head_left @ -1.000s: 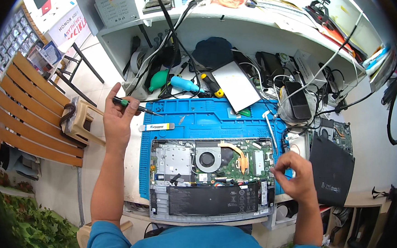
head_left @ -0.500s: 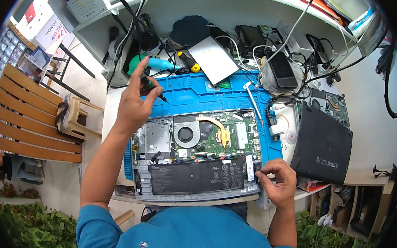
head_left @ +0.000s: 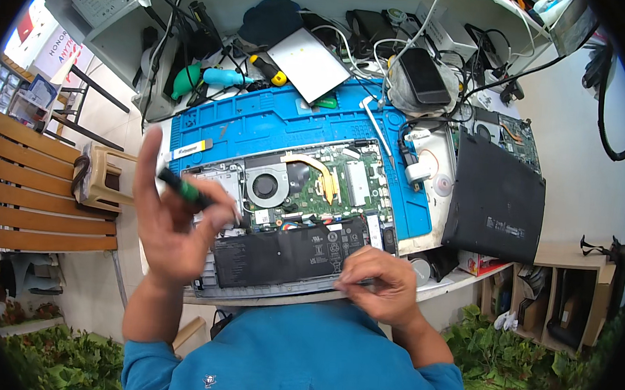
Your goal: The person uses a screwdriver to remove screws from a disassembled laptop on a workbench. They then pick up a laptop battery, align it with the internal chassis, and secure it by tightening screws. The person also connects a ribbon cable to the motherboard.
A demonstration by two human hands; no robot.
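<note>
My left hand is closed around a green and black screwdriver, its index finger stretched upward. The screwdriver's tip points down toward an opened laptop base, above its left part. My right hand has thumb and fingers pinched together at the lower right corner of the black battery. Whatever may be between these fingertips is too small to make out. Behind the battery lie a round fan, a copper heat pipe and a green circuit board. My left hand hides the base's left side.
Under the laptop lies a blue work mat. A dark laptop panel is on the right, near a white charger plug. Farther back are a phone, a white flat box, a yellow-black screwdriver and tangled cables.
My left hand has come down and nearer with the screwdriver, over the laptop's left part. My right hand has moved left from the laptop's right edge to the battery's corner. The view has shifted.
</note>
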